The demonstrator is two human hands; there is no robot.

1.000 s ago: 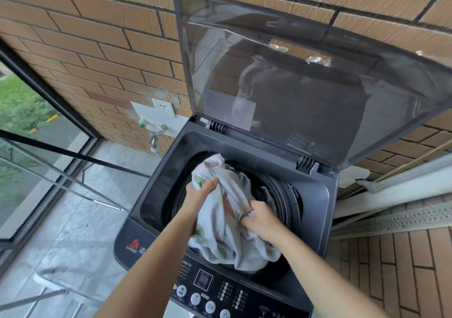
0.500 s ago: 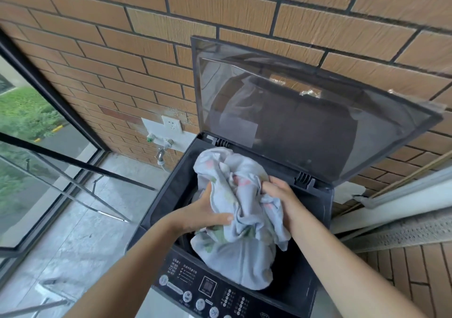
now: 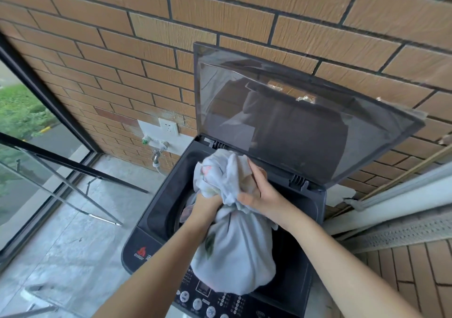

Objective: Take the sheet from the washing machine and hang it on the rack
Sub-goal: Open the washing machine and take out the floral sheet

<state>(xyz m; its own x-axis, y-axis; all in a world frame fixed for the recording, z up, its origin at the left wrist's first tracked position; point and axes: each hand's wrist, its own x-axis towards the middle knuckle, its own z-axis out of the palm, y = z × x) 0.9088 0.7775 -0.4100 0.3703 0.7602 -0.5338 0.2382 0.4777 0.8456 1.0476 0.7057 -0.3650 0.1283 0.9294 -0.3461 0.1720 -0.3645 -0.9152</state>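
Observation:
A dark grey top-loading washing machine (image 3: 156, 210) stands against the brick wall with its tinted lid (image 3: 293, 122) raised. A bunched pale sheet (image 3: 234, 251) with faint flower prints hangs above the drum opening, its lower end sagging over the control panel (image 3: 212, 305). My left hand (image 3: 205, 201) grips the sheet from below at its left side, partly buried in the cloth. My right hand (image 3: 256, 190) clasps the bundle from the right near its top. Only part of a thin metal rack frame (image 3: 80, 190) shows at the left.
A white wall plate with a socket (image 3: 168, 128) and a tap (image 3: 159, 151) sits left of the machine. Glass panes with dark frames (image 3: 29, 151) close the left side. Long white profiles (image 3: 391, 202) and a perforated strip lean at the right. The floor is grey stone.
Both hands have lifted the sheet up out of the drum. The left hand has shifted under the bundle and the right hand higher on it; the hanging end now covers part of the panel.

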